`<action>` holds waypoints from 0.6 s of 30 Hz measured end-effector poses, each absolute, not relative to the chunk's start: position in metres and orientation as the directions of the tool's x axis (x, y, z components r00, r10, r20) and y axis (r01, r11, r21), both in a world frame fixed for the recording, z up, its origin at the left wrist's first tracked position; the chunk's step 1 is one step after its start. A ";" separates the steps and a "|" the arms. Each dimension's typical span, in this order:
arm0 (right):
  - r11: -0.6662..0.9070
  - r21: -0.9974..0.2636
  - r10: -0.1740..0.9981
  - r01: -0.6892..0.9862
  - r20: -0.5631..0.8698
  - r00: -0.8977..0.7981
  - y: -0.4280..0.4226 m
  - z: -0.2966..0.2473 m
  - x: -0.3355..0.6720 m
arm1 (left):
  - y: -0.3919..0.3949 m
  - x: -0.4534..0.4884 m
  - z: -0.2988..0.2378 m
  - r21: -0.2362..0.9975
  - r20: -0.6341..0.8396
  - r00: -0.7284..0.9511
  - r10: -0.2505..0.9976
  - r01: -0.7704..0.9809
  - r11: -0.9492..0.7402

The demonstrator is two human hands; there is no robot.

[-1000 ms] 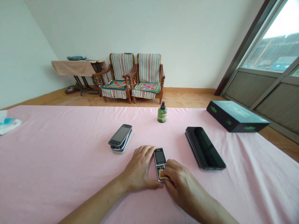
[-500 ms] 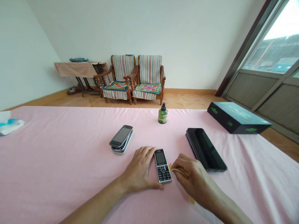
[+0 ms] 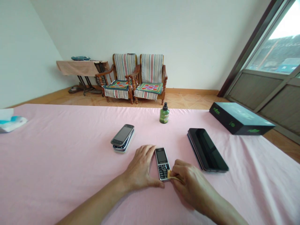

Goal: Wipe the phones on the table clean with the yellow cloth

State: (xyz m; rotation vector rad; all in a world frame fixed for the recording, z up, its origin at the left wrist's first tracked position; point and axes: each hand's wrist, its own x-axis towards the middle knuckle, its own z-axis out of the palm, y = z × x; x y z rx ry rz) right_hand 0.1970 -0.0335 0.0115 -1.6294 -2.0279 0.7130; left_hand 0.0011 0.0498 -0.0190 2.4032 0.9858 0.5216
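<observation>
A black keypad mobile phone (image 3: 161, 156) with a silver edge lies face up on the pink cloth. My left hand (image 3: 140, 172) braces it, fingers at its upper left edge and thumb near its bottom end. Pinched in my right hand (image 3: 187, 178) is a folded yellow cloth (image 3: 169, 174), its edge resting on the lower right keys. Most of that cloth is hidden by my fingers. Farther left sits a small stack of phones, a touchscreen phone (image 3: 122, 135) on top. Right of my right hand is a stack of tablets (image 3: 207, 150) with a dark screen uppermost.
A green spray bottle (image 3: 164, 114) stands near the far edge of the pink-covered table (image 3: 58, 150). A black box (image 3: 241, 118) occupies the far right, and a white and blue packet (image 3: 12, 123) the far left. Two wooden chairs (image 3: 151, 73) are against the wall.
My right hand has moved slightly down, bringing the yellow cloth from beside the phone onto its lower right keys. My left hand keeps its place at the phone.
</observation>
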 end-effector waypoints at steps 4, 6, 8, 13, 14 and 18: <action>0.203 -0.630 0.970 0.750 0.022 -0.243 -0.032 0.012 0.194 | 0.051 0.001 -0.019 0.559 0.161 0.677 0.718 0.536 -0.632; 0.222 -0.628 0.966 0.746 0.036 -0.257 -0.033 0.010 0.194 | 0.051 0.001 -0.020 0.557 0.173 0.679 0.713 0.530 -0.640; 0.236 -0.623 0.964 0.746 0.053 -0.260 -0.033 0.007 0.193 | 0.051 0.001 -0.021 0.559 0.178 0.678 0.713 0.527 -0.641; 0.289 -0.620 0.951 0.729 0.097 -0.294 -0.034 0.004 0.188 | 0.051 0.002 -0.018 0.570 0.182 0.672 0.718 0.523 -0.633; 0.296 -0.622 0.948 0.725 0.098 -0.302 -0.033 0.004 0.186 | 0.050 0.003 -0.018 0.571 0.184 0.669 0.720 0.524 -0.632; 0.293 -0.635 0.947 0.715 0.091 -0.307 -0.032 0.005 0.183 | 0.050 0.003 -0.017 0.570 0.183 0.664 0.725 0.529 -0.629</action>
